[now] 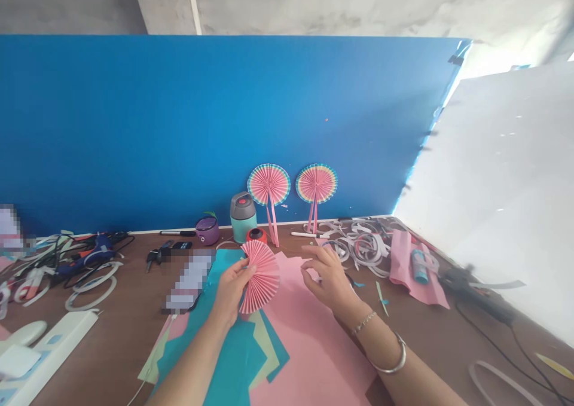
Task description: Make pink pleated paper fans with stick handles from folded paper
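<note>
A pleated pink paper fan (264, 277), spread into a half circle, is pinched at its folded middle by my left hand (235, 283). My right hand (326, 274) hovers to the right of it, apart from the fan, with fingers curved and spread and nothing seen between them. Below both hands lie pink paper sheets (309, 346) and teal paper sheets (224, 358), with a pale green piece (268, 349) among them. Two round paper fans, a left one (269, 185) and a right one (316, 183), lean upright on the blue panel, each on pink strips.
A teal flask (243, 220), a purple pot (207, 231) and a red round object (257, 235) stand at the back. Coiled white strips (365, 244) and a glue-like tube (420, 266) lie right. A power strip (63, 346), keys (156, 255) and a blue glue gun (96, 250) are left.
</note>
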